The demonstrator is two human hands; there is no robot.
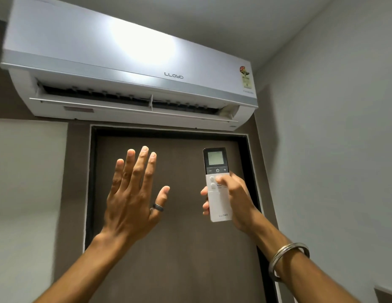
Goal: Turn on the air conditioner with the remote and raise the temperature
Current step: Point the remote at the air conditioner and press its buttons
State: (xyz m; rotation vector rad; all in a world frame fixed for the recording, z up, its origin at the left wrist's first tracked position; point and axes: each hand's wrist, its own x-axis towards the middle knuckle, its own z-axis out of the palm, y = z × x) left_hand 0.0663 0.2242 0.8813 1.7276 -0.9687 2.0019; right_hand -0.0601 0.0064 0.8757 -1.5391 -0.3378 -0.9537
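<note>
A white wall-mounted air conditioner [129, 68] hangs high above a brown door, its lower flap [125, 106] swung open and the vent slats showing. My right hand [232, 202] holds a slim white remote [217, 184] upright, pointed up at the unit. The thumb rests on the buttons just under the dark panel with the minus, power and plus keys. The remote's small screen is lit. My left hand [133, 193] is raised beside it with fingers spread, palm facing the door, holding nothing. A dark ring sits on its thumb.
The brown door [173, 248] with a black frame fills the middle directly behind both hands. A pale wall [333, 149] stands close on the right, and another pale wall panel [26, 193] is on the left. A metal bangle [287, 256] circles my right wrist.
</note>
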